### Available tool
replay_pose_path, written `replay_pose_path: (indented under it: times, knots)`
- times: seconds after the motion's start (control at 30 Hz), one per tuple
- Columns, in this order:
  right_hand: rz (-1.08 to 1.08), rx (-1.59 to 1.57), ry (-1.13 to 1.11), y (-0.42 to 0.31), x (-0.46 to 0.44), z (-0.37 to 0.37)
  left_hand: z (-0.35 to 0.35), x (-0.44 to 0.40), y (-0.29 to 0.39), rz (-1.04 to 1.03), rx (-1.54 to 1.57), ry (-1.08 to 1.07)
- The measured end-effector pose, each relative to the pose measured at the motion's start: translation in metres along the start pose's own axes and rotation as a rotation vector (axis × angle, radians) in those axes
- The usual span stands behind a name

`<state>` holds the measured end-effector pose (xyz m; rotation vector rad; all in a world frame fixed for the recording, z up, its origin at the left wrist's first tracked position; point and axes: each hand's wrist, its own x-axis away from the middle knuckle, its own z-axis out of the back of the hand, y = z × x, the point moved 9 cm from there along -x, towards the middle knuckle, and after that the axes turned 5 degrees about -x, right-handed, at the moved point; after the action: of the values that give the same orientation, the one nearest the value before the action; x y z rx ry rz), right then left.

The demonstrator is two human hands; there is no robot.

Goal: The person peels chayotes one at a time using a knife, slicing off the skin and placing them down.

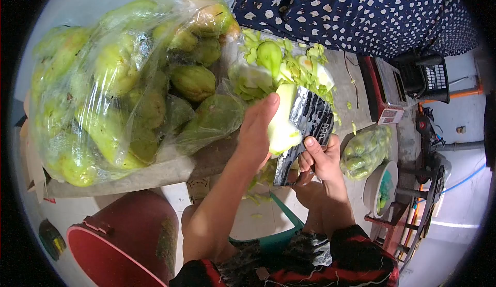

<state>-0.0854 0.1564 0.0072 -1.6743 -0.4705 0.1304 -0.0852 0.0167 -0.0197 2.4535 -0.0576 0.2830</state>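
Note:
My left hand (257, 127) is wrapped round a peeled, pale green chayote (282, 124). In my right hand (323, 158) is a broad dark blade (311, 117) with worn lettering, its flat side close against the chayote's right side. Whether the edge touches the flesh is hard to tell. Just beyond my hands, green peelings (251, 85) are heaped on the table around an unpeeled chayote (269, 57) and some peeled pieces. To the left, a large clear plastic bag (111, 90) holds several green chayotes.
A red bucket (124, 240) stands below the table (206, 155) at the lower left. To the right are a red scale (385, 90), a bag of green produce (366, 152), a white tub (373, 189) and a black basket (435, 78). Patterned dark blue cloth (351, 13) hangs beyond.

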Motion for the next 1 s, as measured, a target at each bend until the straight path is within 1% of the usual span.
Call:
replay_pose_path:
  times: [0.13,0.23,0.3,0.33,0.4,0.43,0.5,0.63,0.73,0.8,0.93,1.0]
  knots:
    - [0.003,-0.011,0.019,-0.001,-0.002,-0.002,0.0,0.002,0.001,-0.03,-0.012,0.053]
    - [-0.002,-0.011,0.027,0.0,0.0,-0.001,0.002,0.001,0.0,-0.078,0.061,0.049]
    - [-0.005,0.059,-0.046,0.001,-0.001,-0.005,0.005,0.0,-0.007,0.017,-0.065,0.05]
    - [-0.005,0.058,-0.048,0.003,-0.002,-0.005,0.004,0.001,-0.007,0.016,-0.066,0.051]
    - [0.011,0.042,-0.036,0.006,-0.002,-0.004,0.002,0.003,-0.006,-0.022,0.081,0.087]
    - [0.01,0.043,-0.034,0.005,-0.001,-0.006,0.003,0.003,-0.007,-0.02,0.081,0.087]
    - [-0.072,-0.015,0.023,0.006,-0.002,-0.005,0.0,0.0,-0.006,-0.013,0.037,0.023]
    - [-0.054,0.008,-0.034,0.008,-0.003,-0.005,0.001,-0.001,-0.008,0.027,-0.001,0.002]
    - [-0.05,0.011,-0.034,0.007,-0.004,-0.006,-0.003,-0.001,-0.008,0.003,0.055,-0.049]
    - [-0.078,-0.018,-0.021,0.011,-0.005,-0.006,-0.002,-0.001,-0.02,0.138,0.228,-0.032]
    - [-0.093,0.048,-0.032,0.01,-0.009,0.002,-0.004,-0.003,-0.02,0.122,0.176,-0.078]
    - [-0.122,0.031,-0.088,0.01,-0.009,0.0,-0.005,-0.003,-0.019,0.115,0.16,-0.09]
